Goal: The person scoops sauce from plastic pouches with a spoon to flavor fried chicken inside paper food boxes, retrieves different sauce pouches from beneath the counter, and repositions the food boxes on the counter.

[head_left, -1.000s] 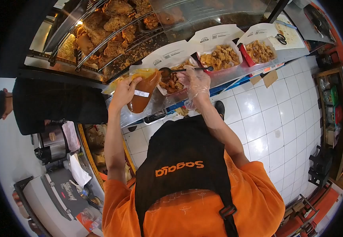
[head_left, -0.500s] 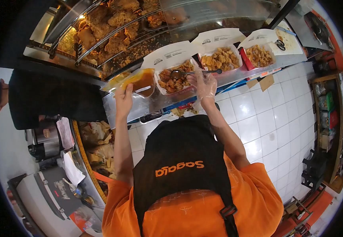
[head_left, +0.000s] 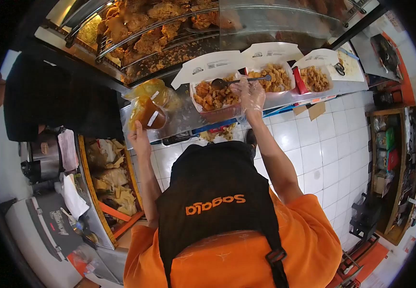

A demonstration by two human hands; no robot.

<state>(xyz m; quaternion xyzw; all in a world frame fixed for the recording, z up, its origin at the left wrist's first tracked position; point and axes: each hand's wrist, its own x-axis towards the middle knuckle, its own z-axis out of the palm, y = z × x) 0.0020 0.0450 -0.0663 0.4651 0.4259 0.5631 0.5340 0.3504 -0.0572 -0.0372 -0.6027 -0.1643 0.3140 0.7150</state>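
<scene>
My left hand (head_left: 139, 139) grips the bag of brown sauce (head_left: 150, 117) at the left end of the metal counter, beside yellow plastic bags (head_left: 156, 92). A clear plastic glove covers my right hand (head_left: 250, 95), whose fingers are closed on the handle of a black spoon (head_left: 232, 82). The spoon's bowl is over the left open box of fried chicken pieces (head_left: 214, 96). Just behind my right hand is the middle box (head_left: 276, 78), also filled with fried pieces. A third such box (head_left: 315, 78) stands to its right.
A heated display case (head_left: 155, 33) with fried chicken runs behind the counter. Black scissors (head_left: 339, 69) lie on a white board at the right. A person in black (head_left: 59, 101) stands at the left. Below them is a bin of crumpled wrappers (head_left: 114, 177). Shelves (head_left: 392, 163) stand far right.
The sauce bag has moved left and down, away from the left box, with my left hand. My right hand has lifted the spoon slightly off the chicken pieces. The view has shifted.
</scene>
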